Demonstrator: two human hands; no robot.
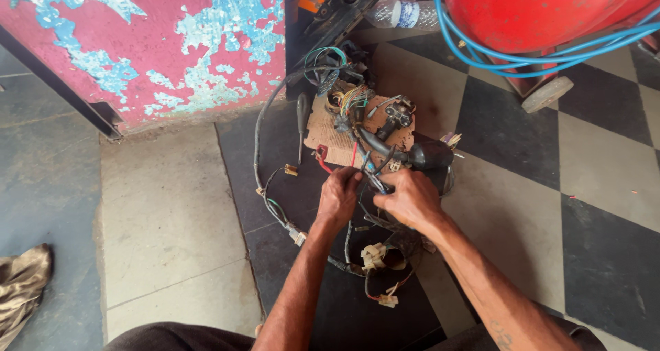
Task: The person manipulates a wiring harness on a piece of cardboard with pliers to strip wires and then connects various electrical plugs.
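A tangled wiring harness (pixel 357 186), lying on the checkered floor (pixel 509 186) at six o'clock of a cardboard piece (pixel 330 134), is being sorted, its wires pinched in the closed left hand (pixel 338 196) and right hand (pixel 411 198), so careful separation of single strands seems called for.

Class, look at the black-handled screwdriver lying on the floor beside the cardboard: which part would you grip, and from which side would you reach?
Probably grip the screwdriver by its thick black handle, the end farther from the person, coming from the open floor on its left. The shaft points back toward the left hand and is thin; the cardboard and wires crowd its right side.
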